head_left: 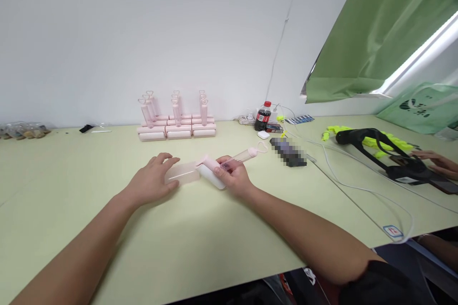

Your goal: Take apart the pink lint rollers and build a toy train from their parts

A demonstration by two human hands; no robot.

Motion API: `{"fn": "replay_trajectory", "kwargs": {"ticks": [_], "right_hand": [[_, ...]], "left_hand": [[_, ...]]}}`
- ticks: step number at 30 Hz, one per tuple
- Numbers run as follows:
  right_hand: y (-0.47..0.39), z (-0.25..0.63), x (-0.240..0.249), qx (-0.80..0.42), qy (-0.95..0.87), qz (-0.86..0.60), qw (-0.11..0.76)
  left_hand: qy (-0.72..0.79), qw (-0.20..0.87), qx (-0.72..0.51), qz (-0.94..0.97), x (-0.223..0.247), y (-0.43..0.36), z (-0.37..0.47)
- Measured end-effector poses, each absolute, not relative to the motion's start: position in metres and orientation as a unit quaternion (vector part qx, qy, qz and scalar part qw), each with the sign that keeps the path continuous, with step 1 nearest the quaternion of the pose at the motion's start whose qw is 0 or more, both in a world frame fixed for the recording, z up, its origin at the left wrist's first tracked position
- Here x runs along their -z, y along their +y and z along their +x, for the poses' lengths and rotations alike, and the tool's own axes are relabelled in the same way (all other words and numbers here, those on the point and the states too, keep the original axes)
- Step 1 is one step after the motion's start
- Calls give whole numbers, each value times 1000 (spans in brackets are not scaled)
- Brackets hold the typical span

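Observation:
My right hand (234, 177) is wrapped round a pink-and-white lint roller (211, 171), whose clear handle (243, 156) with a pink heart-shaped loop points up to the right. Fingers apart, my left hand (153, 178) is beside a translucent cover (183, 173), its thumb and fingertips at the cover's left end. The cover's right end meets the roller's left end. Whether my left hand grips the cover or only touches it is unclear.
Pink rollers (179, 131) with upright handles stand in rows by the wall. A cola bottle (263, 116), a dark pixelated object (288, 151), white cables (339, 182) and a black frame (386, 157) lie rightward. Another person's hand (438, 162) is at far right.

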State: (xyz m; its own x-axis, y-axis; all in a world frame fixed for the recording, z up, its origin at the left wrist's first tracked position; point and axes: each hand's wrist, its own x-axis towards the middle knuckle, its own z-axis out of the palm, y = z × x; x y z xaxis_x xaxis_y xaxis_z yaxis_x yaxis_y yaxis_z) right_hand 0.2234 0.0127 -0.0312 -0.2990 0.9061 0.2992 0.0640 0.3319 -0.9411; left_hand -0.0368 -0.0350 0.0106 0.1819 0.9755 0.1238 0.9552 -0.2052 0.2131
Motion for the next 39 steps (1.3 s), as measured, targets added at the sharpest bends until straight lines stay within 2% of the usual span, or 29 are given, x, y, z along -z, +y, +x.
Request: {"fn": "replay_trajectory", "kwargs": {"ticks": [3, 7, 11, 13, 15, 18, 24, 26, 29, 33, 39], "right_hand": [[11, 221, 33, -462, -669, -348, 466], [9, 219, 35, -463, -669, -343, 469], [8, 214, 35, -461, -651, -356, 487], [6, 209, 34, -492, -616, -366, 494], [2, 202, 35, -546, -571, -357, 499], [-6, 197, 36, -604, -564, -297, 478], [8, 211, 40, -521, -741, -221, 362], [19, 215, 41, -551, -697, -261, 378], [30, 218, 39, -601, -615, -295, 417], [28, 219, 35, -603, -602, -279, 442], [16, 215, 35, -610, -645, -252, 385]], "left_hand": [[639, 98, -165, 745, 0, -29, -35], [617, 130, -318, 708, 21, -13, -20], [587, 157, -450, 654, 23, -12, -4], [567, 228, -491, 621, 19, -20, 6], [521, 357, -509, 585, 16, -30, 17], [440, 517, -488, 549, 17, -41, 30], [426, 572, -539, 448, 16, -37, 20], [415, 593, -525, 447, 14, -34, 14], [433, 599, -474, 478, 13, -34, 12], [454, 603, -385, 531, 10, -37, 16], [462, 535, -322, 629, 4, -43, 16]]}}
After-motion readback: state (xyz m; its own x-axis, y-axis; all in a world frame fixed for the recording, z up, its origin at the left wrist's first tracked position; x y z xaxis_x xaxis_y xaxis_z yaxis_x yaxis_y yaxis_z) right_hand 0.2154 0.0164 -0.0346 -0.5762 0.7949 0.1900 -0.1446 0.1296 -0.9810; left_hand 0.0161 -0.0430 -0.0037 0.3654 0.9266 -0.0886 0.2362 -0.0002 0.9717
